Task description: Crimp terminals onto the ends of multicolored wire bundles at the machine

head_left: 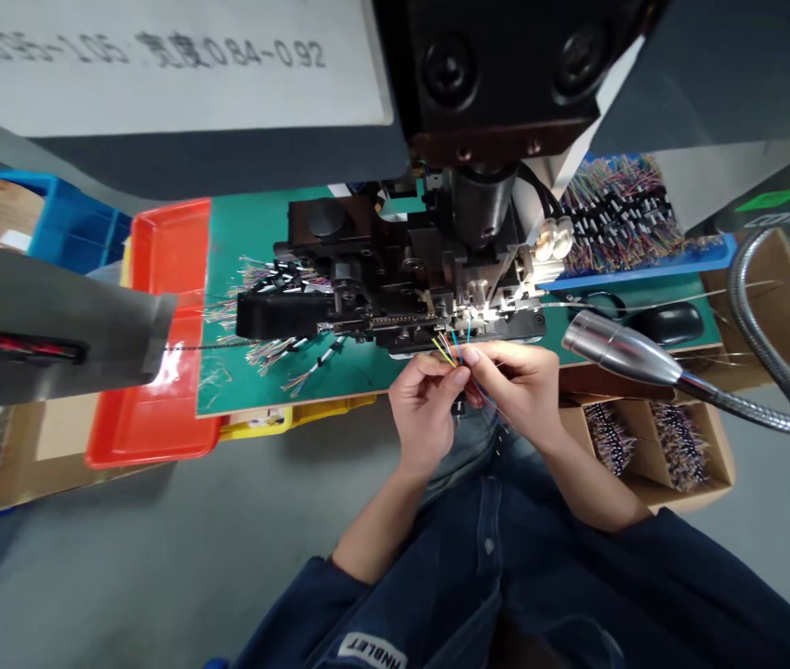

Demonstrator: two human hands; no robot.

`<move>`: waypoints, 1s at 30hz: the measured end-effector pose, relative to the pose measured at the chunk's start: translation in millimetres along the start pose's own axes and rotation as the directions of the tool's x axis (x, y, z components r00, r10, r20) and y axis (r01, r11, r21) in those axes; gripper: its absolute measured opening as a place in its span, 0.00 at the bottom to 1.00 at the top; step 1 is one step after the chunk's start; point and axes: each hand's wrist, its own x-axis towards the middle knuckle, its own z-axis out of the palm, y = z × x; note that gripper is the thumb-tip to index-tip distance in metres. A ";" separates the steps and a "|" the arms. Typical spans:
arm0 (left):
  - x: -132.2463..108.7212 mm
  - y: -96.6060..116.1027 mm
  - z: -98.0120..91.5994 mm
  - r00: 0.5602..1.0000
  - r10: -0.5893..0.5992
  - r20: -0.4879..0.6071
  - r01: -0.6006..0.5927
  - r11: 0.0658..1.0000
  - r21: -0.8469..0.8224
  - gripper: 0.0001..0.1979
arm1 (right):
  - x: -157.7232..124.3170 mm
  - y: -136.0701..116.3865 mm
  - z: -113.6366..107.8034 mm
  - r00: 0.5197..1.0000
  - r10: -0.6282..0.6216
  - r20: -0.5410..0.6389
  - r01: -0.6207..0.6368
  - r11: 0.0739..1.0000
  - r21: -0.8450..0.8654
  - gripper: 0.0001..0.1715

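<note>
Several thin coloured wires [445, 349], yellow, red and blue among them, fan out between my two hands, just below the lit metal tooling of a black machine [395, 269]. My left hand [427, 404] pinches the wires from the left, thumb and forefinger together. From the right, my right hand [520, 386] closes its fingertips on the same bunch, with a blue wire rising from them towards the tooling. The fingertips of both hands nearly touch. The lower part of the bunch is mostly hidden by my hands.
Wire bundles [297, 358] lie on the green mat [234, 223] left of the machine, beside a red tray [151, 418]. A blue tray [680, 265] of wires stands behind right. A metal gooseneck lamp [625, 348] and a divided cardboard box [719, 455] are at the right.
</note>
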 end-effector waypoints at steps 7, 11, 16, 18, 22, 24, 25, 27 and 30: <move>3.4 -7.0 3.1 0.999 0.020 -0.036 -0.020 1.000 0.014 0.22 | 7.4 5.5 -0.5 0.985 0.170 -0.004 -0.167 0.970 0.175 0.17; 3.0 -7.8 2.7 0.997 -0.001 -0.076 0.003 1.000 0.024 0.23 | 11.7 7.9 0.1 0.970 0.242 0.014 -0.237 0.937 0.255 0.19; 3.6 -7.9 1.2 0.995 -0.029 -0.097 0.029 1.000 0.006 0.21 | 14.0 5.7 2.5 0.965 0.262 0.004 -0.253 0.931 0.263 0.21; 3.2 -9.5 -0.1 0.995 -0.044 -0.091 0.043 0.999 -0.012 0.19 | 14.4 4.6 3.2 0.966 0.257 -0.008 -0.245 0.930 0.274 0.21; 1.9 -14.7 -3.5 0.994 -0.042 -0.101 0.040 0.999 -0.024 0.15 | 14.6 5.4 3.0 0.967 0.254 -0.007 -0.243 0.933 0.264 0.21; 1.6 -16.9 -5.0 0.994 -0.039 -0.102 0.039 0.999 -0.005 0.14 | 14.6 6.3 2.7 0.966 0.257 -0.008 -0.247 0.939 0.240 0.22; 1.6 -17.6 -5.5 0.994 -0.036 -0.100 0.037 0.999 0.007 0.14 | 14.7 6.2 2.7 0.967 0.254 -0.013 -0.245 0.943 0.227 0.22; 1.8 -18.1 -5.9 0.995 -0.031 -0.096 0.033 0.999 0.022 0.14 | 15.0 4.2 3.0 0.970 0.241 -0.032 -0.229 0.952 0.201 0.22; 1.9 -16.7 -5.3 0.997 -0.018 -0.069 0.019 1.000 0.012 0.14 | 15.7 -3.5 3.2 0.981 0.191 -0.046 -0.182 0.972 0.147 0.23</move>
